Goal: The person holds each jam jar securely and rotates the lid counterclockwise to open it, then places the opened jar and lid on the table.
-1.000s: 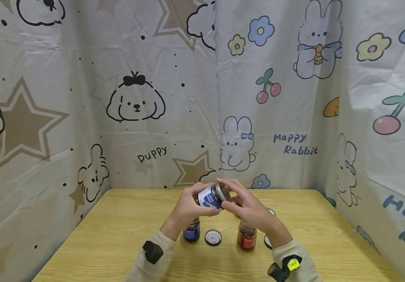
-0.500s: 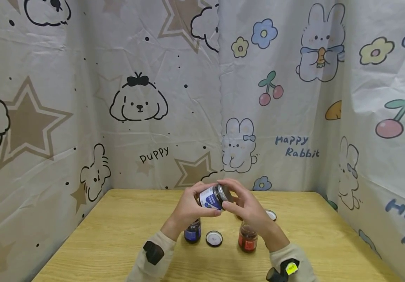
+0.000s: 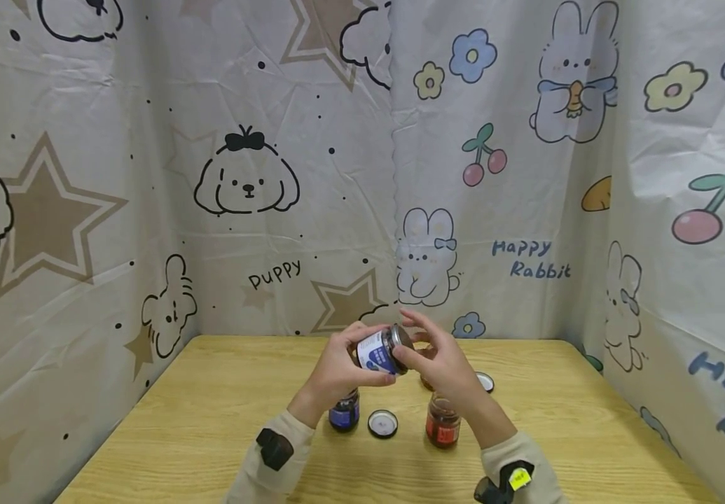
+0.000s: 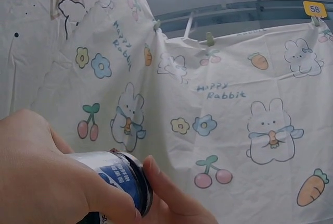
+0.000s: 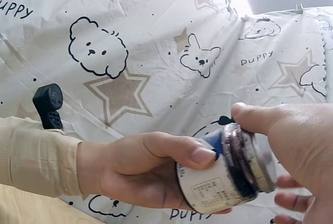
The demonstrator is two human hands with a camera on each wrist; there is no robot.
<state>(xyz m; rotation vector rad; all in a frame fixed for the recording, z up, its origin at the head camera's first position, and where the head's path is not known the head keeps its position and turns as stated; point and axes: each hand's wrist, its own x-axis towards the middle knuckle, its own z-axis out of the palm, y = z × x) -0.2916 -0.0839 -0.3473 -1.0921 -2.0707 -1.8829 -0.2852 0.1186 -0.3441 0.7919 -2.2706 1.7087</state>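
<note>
My left hand (image 3: 335, 364) grips a small glass jar (image 3: 373, 354) with a white and blue label, tilted above the table. A metal lid (image 3: 403, 339) sits on its right end. At that lid is my right hand (image 3: 447, 367); its thumb (image 5: 250, 117) touches the rim, and its other fingers curl loosely around the far side. In the head view the index finger is raised off the lid. The right wrist view shows dark smears on the jar's neck (image 5: 237, 156), just below the lid.
On the wooden table (image 3: 211, 420) stand a dark jar with a blue label (image 3: 344, 413) and a red-labelled jar (image 3: 443, 425). Between them lies an upturned lid (image 3: 383, 424). Another lid (image 3: 485, 381) and a partly hidden jar (image 3: 426, 383) are behind my right hand. Printed curtains (image 3: 312, 175) surround the table.
My right hand's fingers have lifted and spread from the lid, while its thumb has shifted a little along the rim. My left hand and the jar have stayed nearly still.
</note>
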